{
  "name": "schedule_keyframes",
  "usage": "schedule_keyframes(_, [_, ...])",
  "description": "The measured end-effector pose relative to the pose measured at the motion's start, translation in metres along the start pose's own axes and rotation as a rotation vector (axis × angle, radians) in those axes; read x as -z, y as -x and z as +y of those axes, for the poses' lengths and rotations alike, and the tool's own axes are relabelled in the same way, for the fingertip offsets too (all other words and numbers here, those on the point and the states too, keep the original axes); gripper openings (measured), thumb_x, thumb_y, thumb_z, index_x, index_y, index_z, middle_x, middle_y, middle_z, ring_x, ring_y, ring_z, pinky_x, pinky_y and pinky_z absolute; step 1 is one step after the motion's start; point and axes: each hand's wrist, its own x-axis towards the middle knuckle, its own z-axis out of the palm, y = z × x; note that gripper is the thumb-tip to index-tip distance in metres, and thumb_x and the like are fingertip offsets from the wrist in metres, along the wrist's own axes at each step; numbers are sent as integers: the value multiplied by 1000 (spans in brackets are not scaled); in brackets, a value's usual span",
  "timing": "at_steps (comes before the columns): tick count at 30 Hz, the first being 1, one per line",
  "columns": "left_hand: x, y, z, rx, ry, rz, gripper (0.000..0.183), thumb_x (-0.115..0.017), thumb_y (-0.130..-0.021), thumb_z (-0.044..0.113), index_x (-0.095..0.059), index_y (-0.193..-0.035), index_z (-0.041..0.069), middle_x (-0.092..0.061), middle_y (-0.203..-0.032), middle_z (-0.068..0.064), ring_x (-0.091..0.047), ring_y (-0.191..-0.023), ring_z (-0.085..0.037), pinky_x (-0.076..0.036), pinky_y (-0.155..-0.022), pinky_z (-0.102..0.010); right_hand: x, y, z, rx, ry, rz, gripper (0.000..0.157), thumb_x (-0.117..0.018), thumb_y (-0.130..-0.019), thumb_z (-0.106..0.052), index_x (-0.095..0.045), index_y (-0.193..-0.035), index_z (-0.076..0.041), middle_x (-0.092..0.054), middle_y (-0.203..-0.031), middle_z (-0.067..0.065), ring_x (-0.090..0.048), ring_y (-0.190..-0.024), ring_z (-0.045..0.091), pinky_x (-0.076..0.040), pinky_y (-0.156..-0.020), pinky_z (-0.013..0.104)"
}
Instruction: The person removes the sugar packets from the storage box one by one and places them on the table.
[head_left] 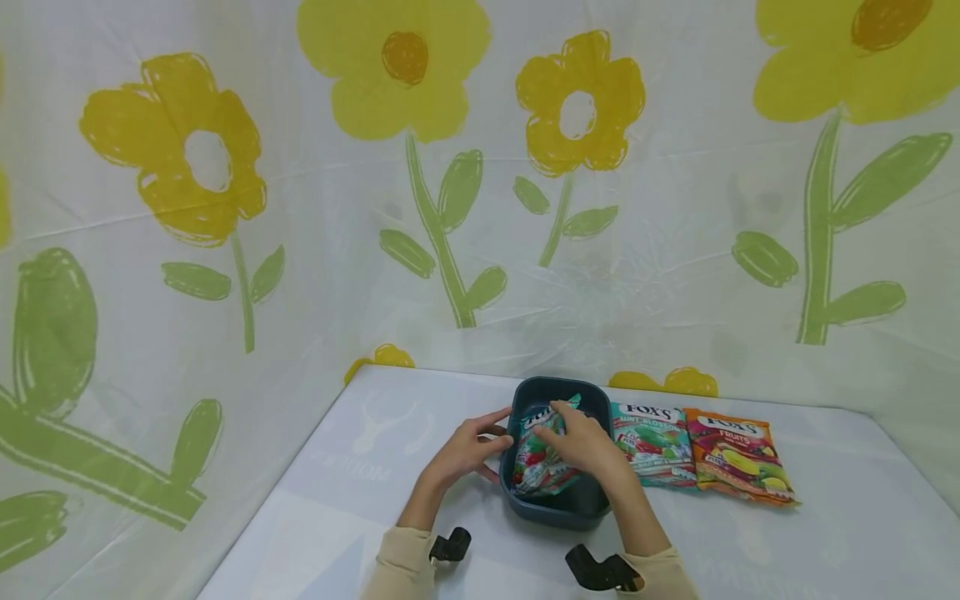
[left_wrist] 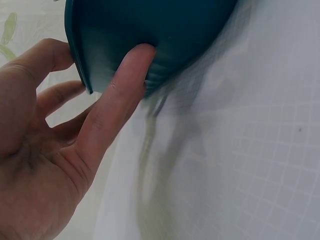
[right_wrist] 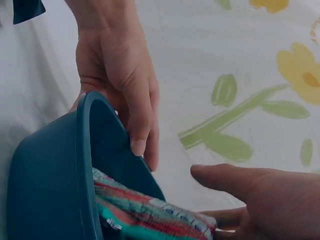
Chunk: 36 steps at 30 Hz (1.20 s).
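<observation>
A dark teal plastic bin (head_left: pixel 558 518) stands on the table with a green and red candy bag (head_left: pixel 536 471) leaning inside it. My left hand (head_left: pixel 467 450) is at the bin's left side. In the left wrist view its thumb (left_wrist: pixel 120 85) lies straight against the outer wall, and other fingertips touch near the rim. My right hand (head_left: pixel 585 440) reaches over the bin with its fingers at the bag's upper part. In the right wrist view the right thumb (right_wrist: pixel 225 177) sticks out apart from the bag, while the other fingers are partly hidden at the bag's end.
Right of the bin lie a green Fox's Mint Blossom bag (head_left: pixel 654 454) and an orange Fox's Fruits bag (head_left: pixel 741 458), side by side. They rest on a white table (head_left: pixel 840 500). A white curtain with yellow flowers (head_left: pixel 675 250) hangs behind it.
</observation>
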Motion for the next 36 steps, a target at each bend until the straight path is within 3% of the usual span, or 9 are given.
schedule_keyframes(6, [0, 1, 0, -7, 7, 0, 56, -60, -97, 24, -42, -150, 17, -57, -133, -23, -65, -108, -29, -62, -59, -42, 0, -2, 9, 35, -166, 21, 66, -65, -91, -47, -49, -143, -10, -50, -145, 22, -50, -130, 44, -51, -97, 60])
schedule_keyframes(10, [0, 1, 0, -1, 11, -1, 56, -60, -97, 24, -42, -150, 18, -58, -132, -22, -64, -108, -29, -62, -59, -41, -3, -4, 15, 16, -356, 7, 60, -69, -89, -42, -52, -141, -16, -51, -145, 20, -56, -123, 38, -62, -78, 45])
schedule_keyframes(13, [0, 1, -1, 1, 14, 0, 56, -60, -97, 25, -42, -150, 18, -58, -132, -22, -64, -109, -29, -62, -60, -42, -6, -4, 20, 10, -474, -3, 56, -70, -89, -38, -54, -139, -17, -49, -145, 21, -60, -119, 37, -63, -67, 42])
schedule_keyframes(19, [1, 1, -1, 1, 20, -3, 57, -60, -97, 24, -41, -150, 17, -57, -132, -24, -63, -112, -34, -62, -60, -43, -10, -1, 28, -8, -607, 0, 55, -70, -90, -35, -55, -139, -15, -47, -148, 20, -55, -125, 38, -63, -72, 45])
schedule_keyframes(26, [0, 0, -3, 4, 23, -5, 57, -61, -97, 25, -42, -150, 17, -57, -132, -24, -64, -110, -32, -62, -60, -42, -13, -1, 35, -22, -711, 4, 53, -71, -90, -31, -56, -137, -14, -46, -148, 21, -63, -112, 29, -62, -77, 48])
schedule_keyframes(36, [0, 0, -1, 4, 13, -3, 57, -61, -97, 26, -42, -150, 17, -58, -132, -22, -64, -109, -28, -62, -61, -42, -19, -6, 43, -53, -799, 14, 43, -70, -90, -22, -61, -132, -18, -52, -143, 15, -65, -97, 21, -62, -83, 40])
